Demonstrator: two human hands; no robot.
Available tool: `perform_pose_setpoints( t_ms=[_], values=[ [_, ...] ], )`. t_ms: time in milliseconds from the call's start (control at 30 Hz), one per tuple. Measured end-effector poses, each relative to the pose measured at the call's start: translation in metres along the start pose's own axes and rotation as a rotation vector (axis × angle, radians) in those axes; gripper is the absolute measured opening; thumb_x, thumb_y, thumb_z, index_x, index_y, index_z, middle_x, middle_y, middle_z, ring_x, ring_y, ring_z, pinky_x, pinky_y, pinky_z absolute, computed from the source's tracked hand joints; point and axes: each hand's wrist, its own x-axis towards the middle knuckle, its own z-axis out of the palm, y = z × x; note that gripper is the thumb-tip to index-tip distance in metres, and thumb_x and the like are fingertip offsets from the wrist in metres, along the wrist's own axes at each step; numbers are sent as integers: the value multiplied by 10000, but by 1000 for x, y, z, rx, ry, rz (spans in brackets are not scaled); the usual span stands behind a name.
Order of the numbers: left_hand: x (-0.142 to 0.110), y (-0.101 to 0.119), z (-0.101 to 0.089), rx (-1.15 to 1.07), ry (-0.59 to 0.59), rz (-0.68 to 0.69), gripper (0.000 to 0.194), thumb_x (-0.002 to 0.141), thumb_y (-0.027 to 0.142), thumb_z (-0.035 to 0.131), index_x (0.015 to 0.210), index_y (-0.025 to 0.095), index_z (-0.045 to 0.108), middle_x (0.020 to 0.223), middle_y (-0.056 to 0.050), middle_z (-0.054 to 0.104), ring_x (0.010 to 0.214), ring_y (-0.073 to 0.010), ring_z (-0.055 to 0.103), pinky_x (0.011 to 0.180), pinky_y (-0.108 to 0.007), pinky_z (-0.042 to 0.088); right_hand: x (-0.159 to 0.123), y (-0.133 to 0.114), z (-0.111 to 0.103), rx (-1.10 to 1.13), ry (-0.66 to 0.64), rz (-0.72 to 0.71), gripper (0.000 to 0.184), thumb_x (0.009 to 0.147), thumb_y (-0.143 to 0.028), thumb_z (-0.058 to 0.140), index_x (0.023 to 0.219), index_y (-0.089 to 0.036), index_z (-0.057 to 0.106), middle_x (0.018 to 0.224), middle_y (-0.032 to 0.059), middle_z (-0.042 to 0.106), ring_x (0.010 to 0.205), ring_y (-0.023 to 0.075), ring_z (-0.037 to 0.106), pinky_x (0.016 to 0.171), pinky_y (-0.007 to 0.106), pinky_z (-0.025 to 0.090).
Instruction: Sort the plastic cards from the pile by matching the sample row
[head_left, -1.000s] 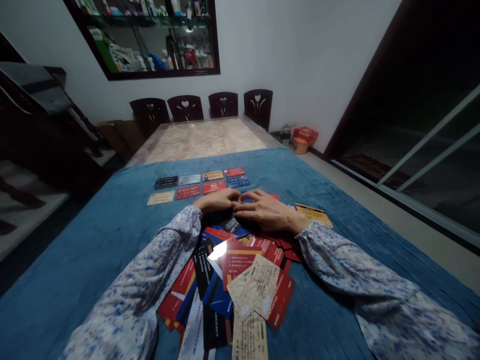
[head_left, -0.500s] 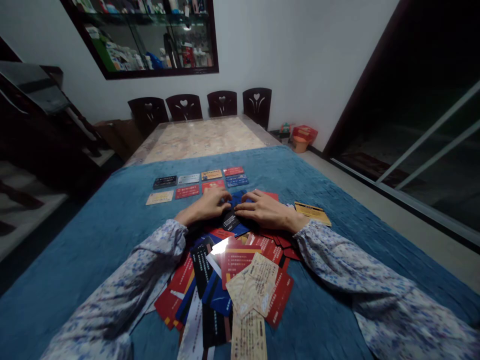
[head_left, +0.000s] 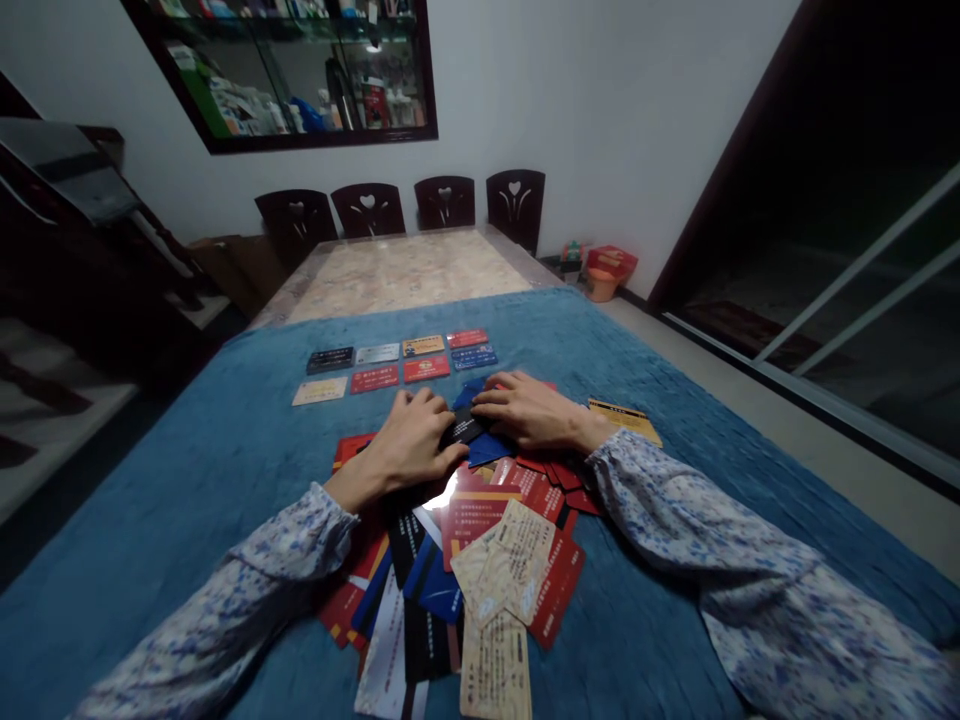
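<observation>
A loose heap of printed cards lies on the blue cloth in front of me. My left hand rests palm down over the heap's far left part, thumb apart from the fingers. A black card shows between my two hands, with blue cards under and beside it. My right hand lies over the heap's far right part, its fingertips touching the black card and the blue ones. Nearer to me are beige cards, a red card and a blue card. Both palms hide cards beneath them.
Beyond the heap, several cards lie face up in two rows, among them a red card and a black card. A yellow card lies beside my right wrist. Dark chairs stand at the table's far end.
My left hand has moved left and towards me, away from my right hand, uncovering the black card between them and the red card in the near row. My right hand has barely moved.
</observation>
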Motion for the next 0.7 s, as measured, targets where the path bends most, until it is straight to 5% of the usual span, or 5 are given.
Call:
perform_pose_setpoints(
  t_ms=[233, 700],
  values=[
    [-1, 2, 3, -14, 1, -6, 313, 909, 445, 643, 1039, 175, 734, 1074, -126, 704, 1065, -302, 552, 900, -455, 391, -1, 2, -1, -5, -19, -9, 352, 967, -233, 574, 1298, -178, 682, 1334, 128, 695, 1201, 306, 494, 951, 467, 396],
    [0, -4, 1, -64, 66, 45, 250, 960, 272, 514, 941, 191, 750, 959, -98, 761, 969, -256, 629, 888, -416, 395, 0, 12, 11, -16, 142, -14, 300, 1036, -197, 482, 1212, -203, 724, 1134, 113, 764, 1094, 248, 552, 878, 400, 427]
  ],
)
